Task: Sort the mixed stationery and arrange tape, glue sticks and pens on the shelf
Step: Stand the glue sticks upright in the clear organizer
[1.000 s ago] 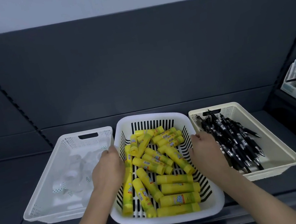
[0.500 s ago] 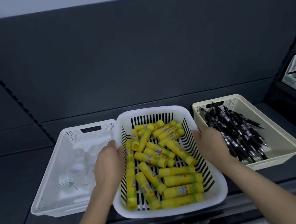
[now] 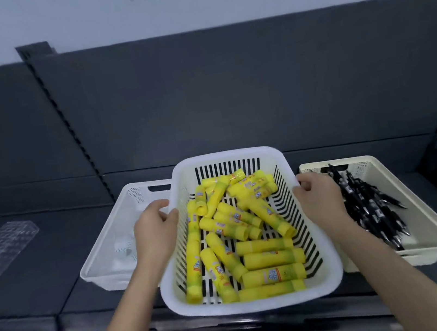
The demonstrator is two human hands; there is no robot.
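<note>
Your left grip [image 3: 156, 229] and right grip [image 3: 320, 200] each clasp a side rim of the white slotted basket [image 3: 251, 304] at centre frame, fingers curled over it. Yellow glue sticks [image 3: 269, 260] lie jumbled inside. Black pens [image 3: 370, 207] fill the cream basket [image 3: 430, 246] at right (tape [image 3: 123, 247] sits in the left basket [image 3: 106, 277]).

Both forearms reached forward; left hand [image 3: 155, 229] and right hand [image 3: 320, 200] each gripped an opposite rim of the basket [image 3: 227, 156].
</note>
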